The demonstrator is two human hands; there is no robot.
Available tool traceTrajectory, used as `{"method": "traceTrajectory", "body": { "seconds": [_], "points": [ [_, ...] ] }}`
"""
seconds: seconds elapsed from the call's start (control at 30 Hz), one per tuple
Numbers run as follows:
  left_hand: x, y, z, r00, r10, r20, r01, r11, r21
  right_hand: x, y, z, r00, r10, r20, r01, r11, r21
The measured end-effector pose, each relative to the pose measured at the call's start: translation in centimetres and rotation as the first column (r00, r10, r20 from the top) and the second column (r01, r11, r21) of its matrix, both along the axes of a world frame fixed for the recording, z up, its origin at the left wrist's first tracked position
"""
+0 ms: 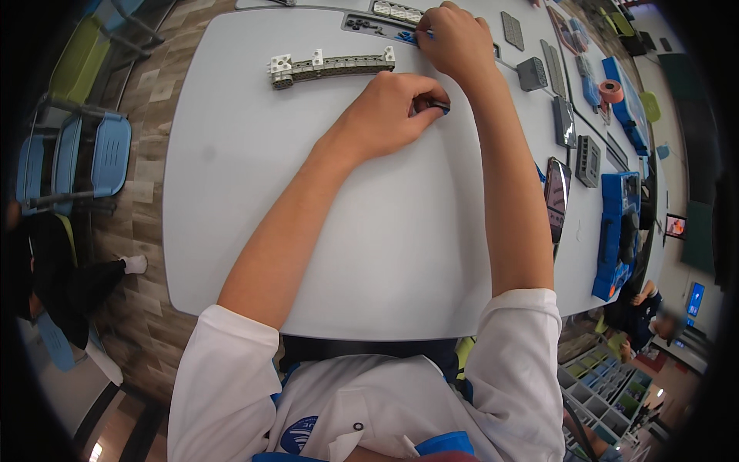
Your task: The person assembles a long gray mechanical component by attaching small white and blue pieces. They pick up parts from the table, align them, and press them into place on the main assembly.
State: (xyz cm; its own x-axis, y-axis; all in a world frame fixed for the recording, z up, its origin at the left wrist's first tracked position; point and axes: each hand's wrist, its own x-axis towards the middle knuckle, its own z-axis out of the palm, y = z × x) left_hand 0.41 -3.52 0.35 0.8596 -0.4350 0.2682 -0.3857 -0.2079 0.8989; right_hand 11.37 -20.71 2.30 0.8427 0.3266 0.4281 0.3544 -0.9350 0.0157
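My left hand [381, 115] is over the table, its fingers curled round a small black and blue piece [441, 106], mostly hidden by the fingers. Farther off, my right hand [454, 42] reaches down to a shallow grey parts tray [369, 29], fingertips together beside some small blue pieces [404, 35]. Whatever those fingertips pinch is hidden. Just beyond my left hand lies a long assembled beam [335, 68] of grey and white building parts, with white blocks standing up at its ends and near its middle.
The white table [369, 269] spreads under both forearms. On the right lie a phone [557, 192], a grey block [532, 74], a dark box [564, 122], pink tape [610, 92] and blue cases [616, 231]. Blue chairs [110, 154] and a seated person [58, 262] are at the left.
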Motion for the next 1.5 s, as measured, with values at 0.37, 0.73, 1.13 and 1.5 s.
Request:
{"method": "traceTrajectory", "body": {
  "seconds": [0.37, 0.73, 1.13, 1.5],
  "points": [
    [0.3, 0.2, 0.6, 0.931, -0.098, -0.352, -0.019, 0.949, -0.316, -2.9, -0.2, 4.3, 1.000, 0.010, 0.004, -0.010, 0.943, 0.332],
    [-0.2, -1.4, 0.5, 0.863, -0.139, -0.486, -0.195, 0.795, -0.574, -17.3, 0.7, -0.3, 0.997, 0.027, -0.066, 0.061, 0.167, 0.984],
    [-1.6, -3.5, 0.4, 0.924, 0.057, -0.377, -0.273, 0.789, -0.550, -15.7, 0.2, -2.5, 0.989, -0.030, 0.147, -0.127, 0.345, 0.930],
    [-1.4, -3.3, -0.2, 0.882, 0.025, -0.470, -0.338, 0.729, -0.596, -15.6, 0.4, -1.9, 0.951, -0.049, 0.306, -0.230, 0.551, 0.802]
  ]
}}
